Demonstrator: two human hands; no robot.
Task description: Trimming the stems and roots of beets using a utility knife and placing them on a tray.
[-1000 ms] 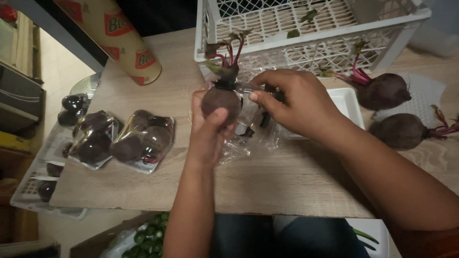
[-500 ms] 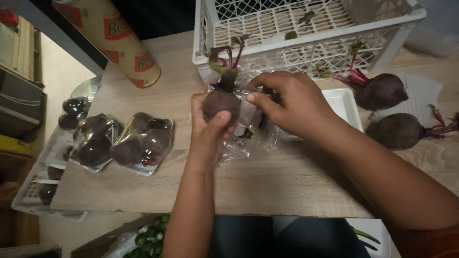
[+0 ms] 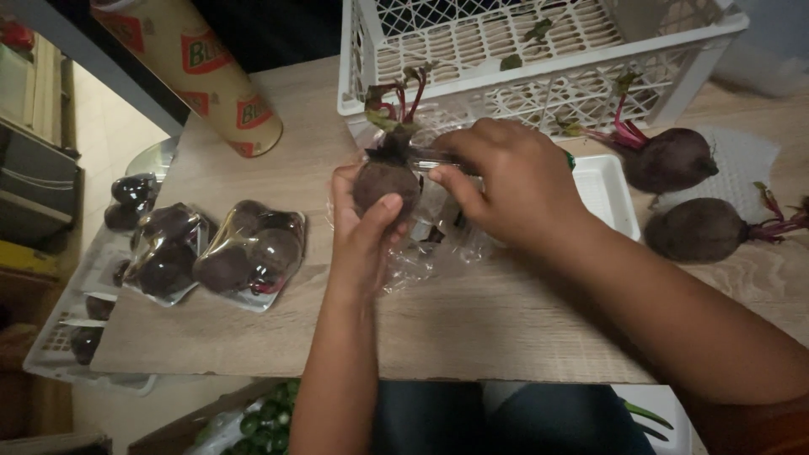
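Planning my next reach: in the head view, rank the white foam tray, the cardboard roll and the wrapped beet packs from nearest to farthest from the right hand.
From the right hand:
1. White foam tray, just right of it, partly under the wrist.
2. Wrapped beet packs, to the left, beyond the left hand.
3. Cardboard roll, far upper left at the table corner.

A small produce-packing station, perhaps in a shop's back room, is suggested. A wooden table (image 3: pixel 253 160) is set with a white plastic crate (image 3: pixel 539 50), loose beetroots (image 3: pixel 674 160), wrapped beetroot packs (image 3: pixel 249 253) and a large roll of film (image 3: pixel 194 59). More packs are seen in a low crate (image 3: pixel 59 345) beside the table.
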